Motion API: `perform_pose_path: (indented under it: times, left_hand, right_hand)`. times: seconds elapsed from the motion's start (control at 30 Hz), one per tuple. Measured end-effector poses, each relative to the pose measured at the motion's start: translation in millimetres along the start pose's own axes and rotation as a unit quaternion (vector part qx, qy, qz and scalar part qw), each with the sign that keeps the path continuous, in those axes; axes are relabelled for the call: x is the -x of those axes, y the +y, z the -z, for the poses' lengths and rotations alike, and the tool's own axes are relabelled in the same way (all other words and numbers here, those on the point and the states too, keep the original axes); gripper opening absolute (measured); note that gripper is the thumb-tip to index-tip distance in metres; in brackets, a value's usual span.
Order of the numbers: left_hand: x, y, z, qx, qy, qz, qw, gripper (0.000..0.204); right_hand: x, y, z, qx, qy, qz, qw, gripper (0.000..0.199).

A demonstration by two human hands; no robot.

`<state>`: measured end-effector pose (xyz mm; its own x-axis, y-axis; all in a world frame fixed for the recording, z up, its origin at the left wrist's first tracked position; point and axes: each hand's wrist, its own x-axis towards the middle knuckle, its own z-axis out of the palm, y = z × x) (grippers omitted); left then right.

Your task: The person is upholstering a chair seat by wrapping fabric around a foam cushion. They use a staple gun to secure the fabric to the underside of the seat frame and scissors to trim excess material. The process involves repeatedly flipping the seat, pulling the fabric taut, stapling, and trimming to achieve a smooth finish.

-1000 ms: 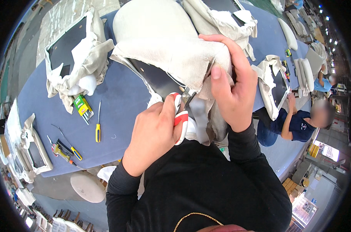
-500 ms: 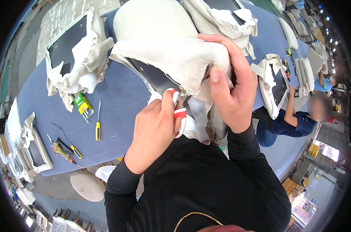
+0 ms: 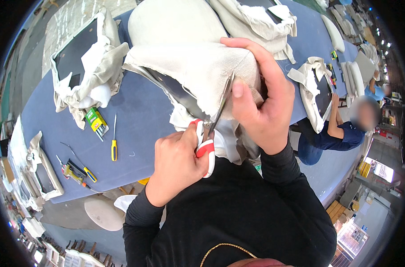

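My left hand (image 3: 175, 162) grips a pair of scissors (image 3: 205, 153) with red and white handles, its fingers in the loops. The blades point up and away, lying along the beige fabric (image 3: 191, 66) of a chair seat cover. My right hand (image 3: 269, 107) is closed on a corner of that fabric, thumb in front close beside the blade tips and fingers behind. Below the fabric's cut edge a dark panel (image 3: 182, 95) shows, with white padding next to the scissors. How far the blades bite into the cloth I cannot tell.
On the blue table (image 3: 135, 164) lie a yellow-handled screwdriver (image 3: 114, 150), a green and yellow box (image 3: 96, 121) and an air-tool-like gun (image 3: 73, 173). Part-covered seats (image 3: 109, 58) stand left and right, and a padded seat (image 3: 175, 22) behind. At the right sits a co-worker (image 3: 340, 138).
My left hand has drawn slightly down and toward me, and the scissor blades now show in front of the fabric. My right hand has shifted a little left, still holding the corner.
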<state>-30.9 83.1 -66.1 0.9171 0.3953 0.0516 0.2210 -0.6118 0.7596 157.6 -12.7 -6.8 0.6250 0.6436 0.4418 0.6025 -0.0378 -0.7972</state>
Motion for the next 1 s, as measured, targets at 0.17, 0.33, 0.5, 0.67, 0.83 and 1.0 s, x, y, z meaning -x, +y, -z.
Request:
perform_pose_path:
  times: [0.17, 0.33, 0.5, 0.67, 0.83, 1.0]
  left_hand:
    - [-20, -10, -3, -0.041, 0.008, -0.033, 0.999, 0.030]
    - [-23, -14, -2, -0.069, 0.029, -0.028, 0.997, 0.023]
    - [-20, -14, 3, -0.098, -0.021, -0.020, 0.995, 0.052]
    - [-21, -9, 8, -0.110, -0.015, -0.012, 0.994, 0.054]
    - [-29, -17, 5, -0.112, 0.008, -0.042, 0.993, 0.055]
    - [-28, -13, -2, -0.034, -0.003, -0.028, 0.999, 0.025]
  right_hand:
    - [1, 3, -4, 0.005, 0.002, 0.031, 1.000, 0.048]
    - [-2, 3, -3, -0.017, 0.004, 0.017, 1.000, 0.046]
    - [-2, 2, -2, -0.015, -0.004, 0.018, 1.000, 0.046]
    - [0, -4, 0, 0.002, -0.040, -0.009, 0.999, 0.049]
    - [2, 1, 0, -0.010, -0.039, -0.007, 0.999, 0.050]
    - [1, 0, 6, -0.002, -0.057, -0.003, 0.998, 0.052]
